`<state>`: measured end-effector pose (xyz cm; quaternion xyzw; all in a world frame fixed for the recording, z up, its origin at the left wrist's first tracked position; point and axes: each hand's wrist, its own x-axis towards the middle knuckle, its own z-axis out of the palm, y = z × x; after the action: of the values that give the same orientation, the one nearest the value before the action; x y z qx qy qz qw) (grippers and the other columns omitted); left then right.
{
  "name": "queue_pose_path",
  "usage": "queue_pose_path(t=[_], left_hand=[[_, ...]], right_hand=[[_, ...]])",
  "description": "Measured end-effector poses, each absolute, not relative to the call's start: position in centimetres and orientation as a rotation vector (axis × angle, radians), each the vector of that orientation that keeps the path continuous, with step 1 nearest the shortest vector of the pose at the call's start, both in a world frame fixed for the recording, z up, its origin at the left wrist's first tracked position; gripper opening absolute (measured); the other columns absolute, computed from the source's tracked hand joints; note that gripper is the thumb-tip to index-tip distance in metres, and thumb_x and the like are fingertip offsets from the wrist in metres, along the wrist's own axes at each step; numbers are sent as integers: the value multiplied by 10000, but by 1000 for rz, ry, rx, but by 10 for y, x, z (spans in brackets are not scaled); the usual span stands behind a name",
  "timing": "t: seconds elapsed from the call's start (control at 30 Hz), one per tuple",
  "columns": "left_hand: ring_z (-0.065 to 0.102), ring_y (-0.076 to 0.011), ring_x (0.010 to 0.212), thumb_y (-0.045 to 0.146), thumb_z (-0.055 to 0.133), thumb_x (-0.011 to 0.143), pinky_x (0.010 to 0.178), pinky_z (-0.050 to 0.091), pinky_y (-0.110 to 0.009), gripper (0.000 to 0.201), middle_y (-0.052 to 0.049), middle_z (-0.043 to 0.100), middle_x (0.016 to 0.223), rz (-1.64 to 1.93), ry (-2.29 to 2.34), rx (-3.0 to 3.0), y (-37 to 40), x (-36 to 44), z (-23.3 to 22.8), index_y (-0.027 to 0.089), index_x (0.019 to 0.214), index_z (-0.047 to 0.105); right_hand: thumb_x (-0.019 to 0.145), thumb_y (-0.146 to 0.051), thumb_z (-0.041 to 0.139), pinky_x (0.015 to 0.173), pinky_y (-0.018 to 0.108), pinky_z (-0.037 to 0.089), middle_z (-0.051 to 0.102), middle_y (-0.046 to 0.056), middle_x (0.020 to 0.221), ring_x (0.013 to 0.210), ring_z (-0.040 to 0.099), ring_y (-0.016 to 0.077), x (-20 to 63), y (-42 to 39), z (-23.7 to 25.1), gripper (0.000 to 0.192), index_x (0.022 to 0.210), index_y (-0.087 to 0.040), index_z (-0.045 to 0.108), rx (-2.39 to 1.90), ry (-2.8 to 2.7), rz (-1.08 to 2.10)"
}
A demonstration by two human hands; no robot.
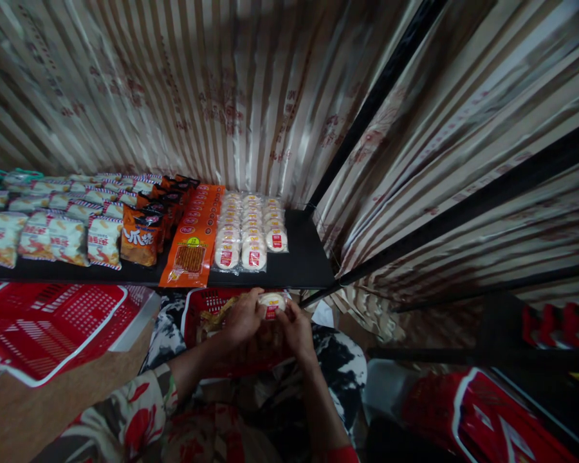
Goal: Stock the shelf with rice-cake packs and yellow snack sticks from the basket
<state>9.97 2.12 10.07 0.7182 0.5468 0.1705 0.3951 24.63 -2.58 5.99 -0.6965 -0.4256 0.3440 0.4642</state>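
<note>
Between my two hands is a small clear packet of round white cakes (273, 301) with a red and yellow label. My left hand (244, 317) grips its left side, and my right hand (296, 329) pinches its lower right edge. Below them a red basket (189, 321) rests on my lap, with packets in it that I cannot make out well. Just beyond my hands, on the black shelf (296, 278), similar packets of white cakes (253, 251) stand in three rows. The right row ends farther back than the other two.
Left of the cakes lie a long orange packet of sticks (190, 257), orange snack bags (139, 238) and several white snack bags (67, 238). A red basket (53, 328) sits at lower left, another red basket (482, 411) at lower right. Black posts (367, 116) frame the shelf's right end.
</note>
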Motion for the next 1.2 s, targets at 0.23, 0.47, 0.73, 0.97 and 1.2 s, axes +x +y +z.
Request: queue_pose_path(t=[0.23, 0.47, 0.73, 0.97, 1.2], left_hand=[[594, -160, 956, 197, 418, 859, 904, 461, -309, 294, -66, 638, 1063, 686, 1317, 1759, 30, 119, 111, 177, 1129, 531], [567, -181, 1006, 125, 411, 814, 934, 465, -336, 379, -112, 577, 1119, 813, 1321, 1773, 41, 138, 110, 137, 1181, 503], [529, -201, 1116, 105, 417, 796, 1008, 434, -370, 491, -132, 530, 1232, 895, 1312, 1769, 56, 160, 106, 131, 1286, 422], [432, -225, 1263, 81, 441, 754, 1066, 401, -384, 541, -158, 460, 1342, 911, 1264, 1816, 61, 171, 98, 96, 1294, 418], [355, -254, 1344, 85, 443, 766, 1140, 303, -395, 565, -187, 391, 1429, 708, 1316, 1866, 67, 176, 106, 45, 1329, 416]], right_hand=[[670, -445, 630, 742, 355, 542, 717, 65, 903, 812, 659, 218, 268, -3, 73, 422, 996, -176, 642, -1629, -920, 841], [654, -401, 630, 784, 364, 535, 711, 68, 944, 852, 658, 212, 281, 21, 81, 420, 1008, -177, 611, -1546, -868, 827], [626, -428, 649, 790, 366, 528, 699, 65, 911, 833, 651, 206, 294, 45, 88, 444, 978, -164, 589, -1536, -842, 838], [607, -430, 651, 731, 341, 527, 688, 46, 863, 764, 635, 187, 305, 66, 84, 444, 958, -164, 594, -1536, -851, 856], [595, -425, 638, 685, 307, 503, 676, 33, 791, 701, 608, 169, 310, 86, 81, 393, 888, -164, 618, -1594, -906, 811]])
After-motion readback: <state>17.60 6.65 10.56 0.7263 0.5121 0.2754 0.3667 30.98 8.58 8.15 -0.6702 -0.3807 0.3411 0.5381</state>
